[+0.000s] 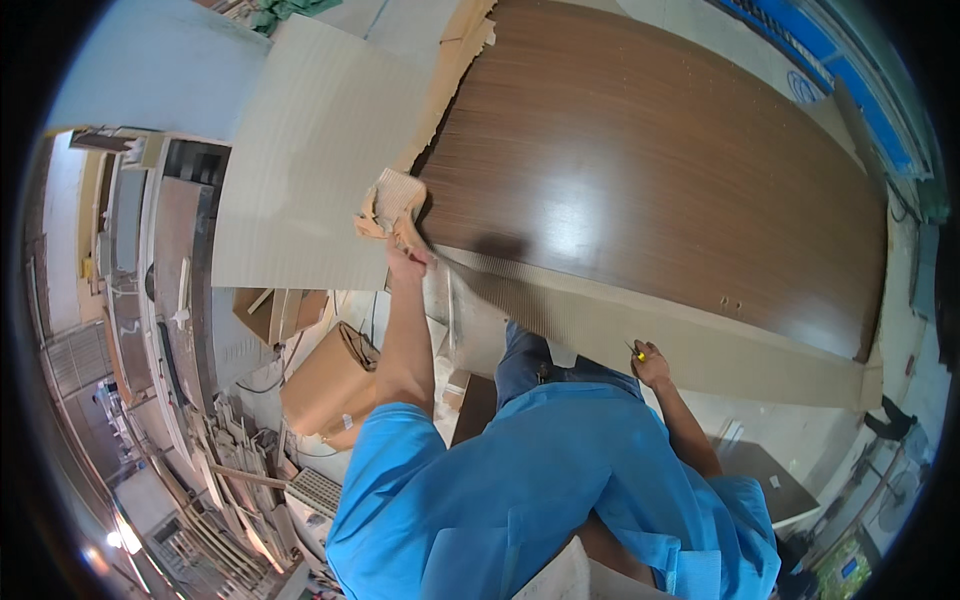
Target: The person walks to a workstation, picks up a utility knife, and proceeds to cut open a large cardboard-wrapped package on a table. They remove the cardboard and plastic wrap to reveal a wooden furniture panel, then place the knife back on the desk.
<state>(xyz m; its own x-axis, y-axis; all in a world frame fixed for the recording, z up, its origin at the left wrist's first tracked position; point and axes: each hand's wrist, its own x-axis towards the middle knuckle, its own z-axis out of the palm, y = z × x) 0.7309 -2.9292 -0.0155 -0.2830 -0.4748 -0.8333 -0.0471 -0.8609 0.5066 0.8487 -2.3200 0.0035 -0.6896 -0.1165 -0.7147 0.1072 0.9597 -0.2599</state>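
Observation:
A large brown wood-grain panel (620,170) lies flat before me, with corrugated cardboard (690,325) under it and along its near edge. At the panel's near left corner, my left hand (408,262) is closed on a folded, torn flap of the corrugated cardboard (398,198). My right hand (652,367) is closed round a small yellow-handled tool with a thin tip (639,355). It is near the cardboard's near edge; whether they touch I cannot tell. The tool's exact kind is too small to make out.
To the left lies a wide pale corrugated sheet (310,170). Below it stand a roll of brown cardboard (325,385) and an open carton (270,312). Wooden strips (235,480) are piled at the lower left. A dark board (765,480) lies at the lower right.

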